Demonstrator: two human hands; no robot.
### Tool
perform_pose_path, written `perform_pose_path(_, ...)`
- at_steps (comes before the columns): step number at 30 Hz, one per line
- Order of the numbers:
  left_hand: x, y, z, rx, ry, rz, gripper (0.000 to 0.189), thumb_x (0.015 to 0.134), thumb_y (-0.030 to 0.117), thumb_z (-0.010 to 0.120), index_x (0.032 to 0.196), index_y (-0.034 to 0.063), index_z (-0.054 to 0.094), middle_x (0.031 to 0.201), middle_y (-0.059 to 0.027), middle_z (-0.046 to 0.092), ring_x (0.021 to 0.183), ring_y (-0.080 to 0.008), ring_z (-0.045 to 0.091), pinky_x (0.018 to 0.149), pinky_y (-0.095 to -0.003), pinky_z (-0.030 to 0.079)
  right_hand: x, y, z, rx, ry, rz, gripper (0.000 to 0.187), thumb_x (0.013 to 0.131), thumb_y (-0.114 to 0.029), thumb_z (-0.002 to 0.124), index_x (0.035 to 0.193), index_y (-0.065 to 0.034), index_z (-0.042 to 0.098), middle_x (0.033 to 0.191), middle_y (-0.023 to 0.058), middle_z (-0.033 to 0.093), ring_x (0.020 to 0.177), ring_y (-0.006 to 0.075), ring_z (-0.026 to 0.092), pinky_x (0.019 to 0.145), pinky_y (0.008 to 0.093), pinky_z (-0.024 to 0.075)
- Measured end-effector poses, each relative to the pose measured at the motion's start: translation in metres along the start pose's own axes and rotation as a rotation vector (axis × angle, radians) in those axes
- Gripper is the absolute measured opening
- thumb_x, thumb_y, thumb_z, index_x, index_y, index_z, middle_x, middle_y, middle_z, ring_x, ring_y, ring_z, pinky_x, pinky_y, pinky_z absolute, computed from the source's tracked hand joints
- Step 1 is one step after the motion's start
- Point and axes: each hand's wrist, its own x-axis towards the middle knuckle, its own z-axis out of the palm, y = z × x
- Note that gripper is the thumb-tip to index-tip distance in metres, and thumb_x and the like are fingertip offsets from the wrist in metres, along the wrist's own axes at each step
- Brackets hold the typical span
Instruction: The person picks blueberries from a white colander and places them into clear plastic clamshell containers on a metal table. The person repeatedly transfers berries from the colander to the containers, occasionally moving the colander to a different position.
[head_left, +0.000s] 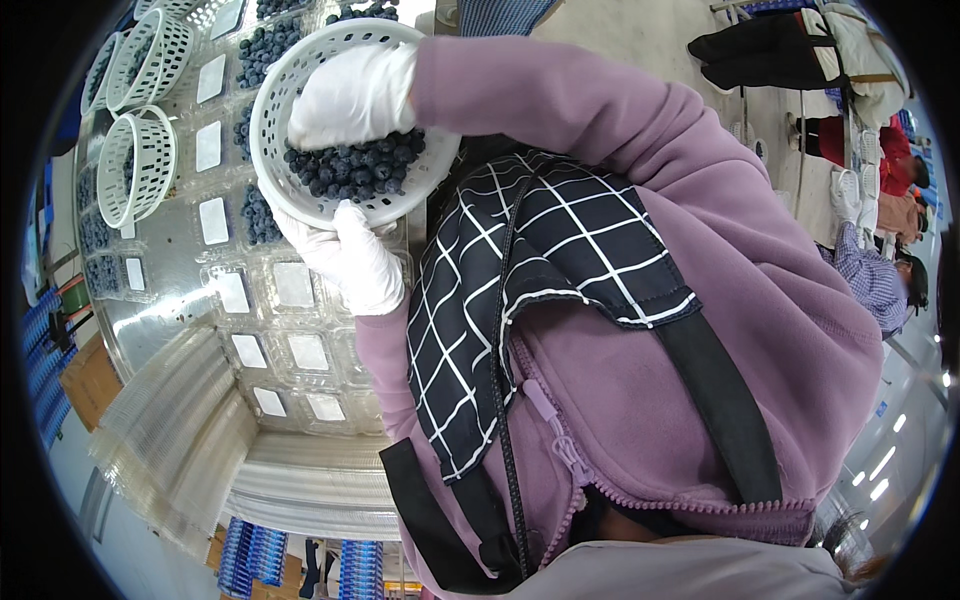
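Note:
A round white plastic colander basket (264, 124) holds a heap of blueberries (356, 169). My left hand (352, 259), in a white glove, grips the basket's rim on its lower side, the thumb over the edge. Inside the basket, my right hand (349, 97), also white-gloved, rests over the berries at the upper side; its fingertips are hidden. Beside and partly under the basket, clear plastic clamshell punnets stand in rows on the metal table (169, 251). Some hold blueberries (259, 217), while others show a white pad (292, 285) inside.
More white baskets (139, 169) stand along the far side of the table, some with blueberries. Tall stacks of nested clear punnets (176, 420) edge the work area. A cardboard box (91, 382) lies beyond. Several people work at the right, one in a checked shirt (870, 277).

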Motion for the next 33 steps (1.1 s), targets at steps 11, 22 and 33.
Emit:
perform_pose_path(11, 0.000, 0.002, 0.007, 0.031, 0.033, -0.016, 0.080, 0.071, -0.001, 0.054, 0.148, 0.0021, 0.032, 0.146, -0.0161, 0.041, 0.138, -0.0281, 0.038, 0.119, -0.0419, 0.024, 0.032, -0.004, 0.027, 0.138, -0.097, -0.089, 0.026, 0.089, -0.025, 0.060, 0.109, -0.0141, 0.072, 0.099, 0.0093, 0.071, 0.095, 0.0302, 0.066, 0.087, 0.0422, 0.0495)
perform_pose_path(22, -0.002, 0.004, 0.008, -0.003, -0.007, -0.006, 0.079, 0.076, -0.001, 0.052, 0.150, 0.0008, 0.027, 0.149, -0.0166, 0.037, 0.139, -0.0265, 0.035, 0.119, -0.0399, 0.022, 0.029, -0.012, 0.014, -0.014, -0.154, -0.001, 0.025, 0.090, -0.025, 0.060, 0.110, -0.0159, 0.072, 0.104, 0.0085, 0.070, 0.096, 0.0304, 0.066, 0.087, 0.0441, 0.0498)
perform_pose_path(33, 0.001, 0.001, 0.005, -0.058, -0.007, -0.018, 0.076, 0.078, 0.000, 0.054, 0.149, 0.0018, 0.029, 0.148, -0.0157, 0.039, 0.138, -0.0247, 0.037, 0.118, -0.0390, 0.025, 0.021, -0.014, 0.018, -0.194, -0.154, 0.048, 0.026, 0.090, -0.018, 0.057, 0.112, -0.0115, 0.070, 0.109, 0.0116, 0.068, 0.104, 0.0341, 0.065, 0.090, 0.0454, 0.0520)
